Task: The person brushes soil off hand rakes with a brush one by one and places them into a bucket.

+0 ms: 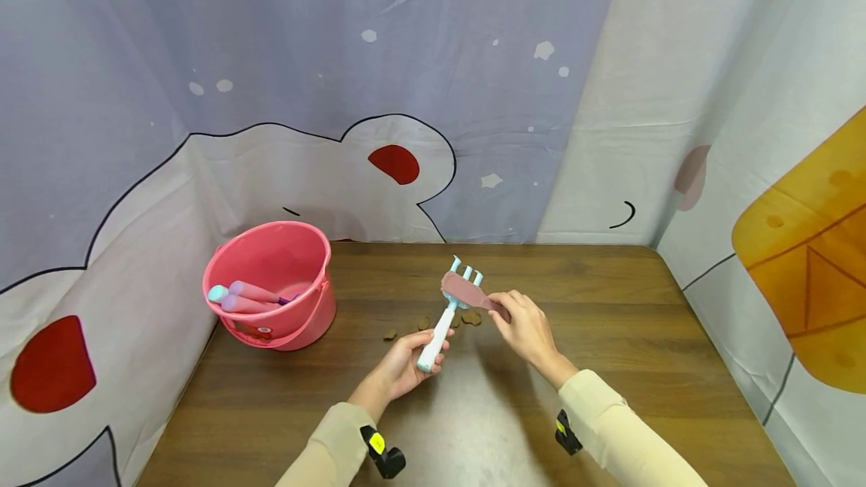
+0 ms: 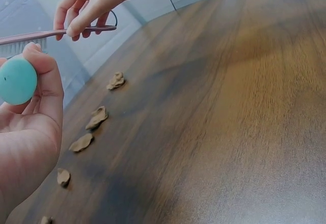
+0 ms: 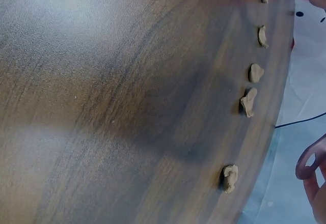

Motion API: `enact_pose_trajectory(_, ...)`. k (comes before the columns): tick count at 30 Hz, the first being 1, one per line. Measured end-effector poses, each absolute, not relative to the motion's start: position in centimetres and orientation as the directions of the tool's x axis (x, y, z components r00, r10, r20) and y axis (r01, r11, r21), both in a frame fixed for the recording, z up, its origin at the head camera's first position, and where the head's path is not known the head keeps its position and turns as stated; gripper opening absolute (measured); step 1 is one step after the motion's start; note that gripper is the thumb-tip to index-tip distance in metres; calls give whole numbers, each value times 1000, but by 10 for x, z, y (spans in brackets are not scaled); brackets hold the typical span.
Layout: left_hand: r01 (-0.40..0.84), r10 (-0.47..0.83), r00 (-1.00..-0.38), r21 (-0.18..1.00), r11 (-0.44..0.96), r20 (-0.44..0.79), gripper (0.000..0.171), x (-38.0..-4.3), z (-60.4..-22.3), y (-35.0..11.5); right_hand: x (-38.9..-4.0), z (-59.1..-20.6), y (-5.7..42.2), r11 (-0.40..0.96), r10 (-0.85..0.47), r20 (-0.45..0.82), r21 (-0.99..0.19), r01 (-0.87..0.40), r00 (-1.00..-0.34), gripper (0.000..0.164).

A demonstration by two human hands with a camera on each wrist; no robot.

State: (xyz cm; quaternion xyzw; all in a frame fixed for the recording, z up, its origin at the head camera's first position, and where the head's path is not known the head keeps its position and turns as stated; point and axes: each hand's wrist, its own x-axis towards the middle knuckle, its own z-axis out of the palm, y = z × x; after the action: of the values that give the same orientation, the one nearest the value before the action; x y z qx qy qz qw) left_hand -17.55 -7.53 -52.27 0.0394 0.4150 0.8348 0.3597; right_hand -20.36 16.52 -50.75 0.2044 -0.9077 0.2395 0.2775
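Observation:
My left hand (image 1: 404, 367) grips the white handle of a small toy rake (image 1: 436, 342) with light-blue tines pointing up and away. In the left wrist view the round turquoise end of its handle faces the camera. My right hand (image 1: 529, 323) pinches the handle of a pink brush (image 1: 467, 290), whose flat back lies across the rake's head and hides part of it. Pale bristles (image 2: 24, 47) show under the brush in the left wrist view, turned towards the rake. Whether they touch the tines cannot be made out.
Several brown clumps (image 3: 248, 102) lie in a loose row on the wooden table (image 1: 575, 284), below and behind the hands. At the left stands a pink bucket (image 1: 314, 325) with purple and turquoise tool handles (image 1: 250, 307) inside. Printed cloth (image 1: 487, 96) hangs behind the table.

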Motion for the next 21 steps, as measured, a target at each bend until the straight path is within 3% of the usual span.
enact_pose_trajectory(8, -567, 645, -729, 730, -381, -229, 35, -175, -525, -77, -210, -508, 173, 820, -163, 609, -354, -450, -776, 24)
enact_pose_trajectory(21, -556, 689, -703, 739, -379, -175, 39, -172, -528, -76, -216, -505, 181, 873, -27, 582, -383, -303, -813, 22)
